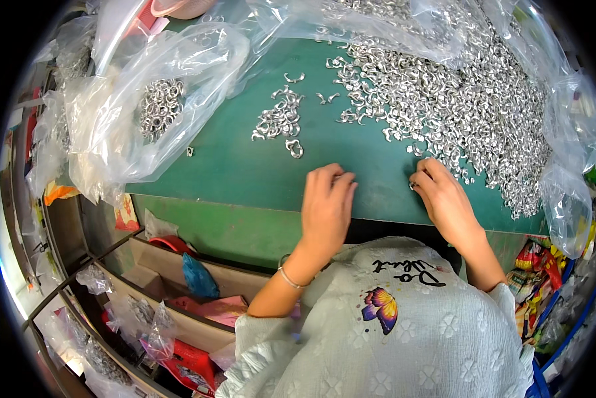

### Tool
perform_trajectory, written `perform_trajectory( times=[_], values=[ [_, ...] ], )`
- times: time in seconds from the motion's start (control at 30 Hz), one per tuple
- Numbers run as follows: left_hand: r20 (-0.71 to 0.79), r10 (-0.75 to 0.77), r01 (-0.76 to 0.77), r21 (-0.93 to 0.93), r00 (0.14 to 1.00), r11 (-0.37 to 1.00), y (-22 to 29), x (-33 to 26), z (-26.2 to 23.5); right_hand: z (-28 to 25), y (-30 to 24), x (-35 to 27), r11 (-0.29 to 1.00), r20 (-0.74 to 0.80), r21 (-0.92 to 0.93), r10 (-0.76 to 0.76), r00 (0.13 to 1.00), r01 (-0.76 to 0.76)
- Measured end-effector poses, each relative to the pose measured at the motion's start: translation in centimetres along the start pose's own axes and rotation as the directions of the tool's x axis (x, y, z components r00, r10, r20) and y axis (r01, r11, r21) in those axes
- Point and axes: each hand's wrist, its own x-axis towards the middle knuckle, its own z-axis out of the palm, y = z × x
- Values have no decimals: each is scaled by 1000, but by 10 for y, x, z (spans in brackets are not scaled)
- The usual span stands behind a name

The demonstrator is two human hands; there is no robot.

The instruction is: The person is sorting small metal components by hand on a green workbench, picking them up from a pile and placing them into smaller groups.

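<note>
Centrally, low on the green bench [245, 166]: left hand [326, 202] flat, fingers together, palm down; right hand [446, 199] curled, fingertips pinching a small silver metal hook at the lower edge of the large hook pile [457, 106], upper right; bagged hooks [160, 106] upper left.

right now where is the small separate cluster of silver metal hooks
In the head view, the small cluster of silver metal hooks lies on the green table, left of the big hook pile, beyond the left hand.
</note>
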Motion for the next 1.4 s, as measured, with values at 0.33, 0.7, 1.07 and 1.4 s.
perform_trajectory(
  times=[0.33, 0.7, 1.07, 1.4],
  values=[
    [-441, -163, 258, 165, 882, 952, -57, 19, -46, 28, -49, 103, 927, -199, 102, -336, 920, 361],
    [-190, -171, 198, 133, 967, 971, -23, -1, -26, 28, -29, 91, 911, -94, -280, -341, 936, 304],
    [-130, -170, 167, -31, 977, 985, -22, 6, -21, 37, -32, 80, 941, -191, -117, -336, 922, 318],
    [-106, 25, -3, 199, 994, 980, -32, 32, -28, 44, -42, 81, 940, -247, -49, -340, 907, 339]
  ],
)
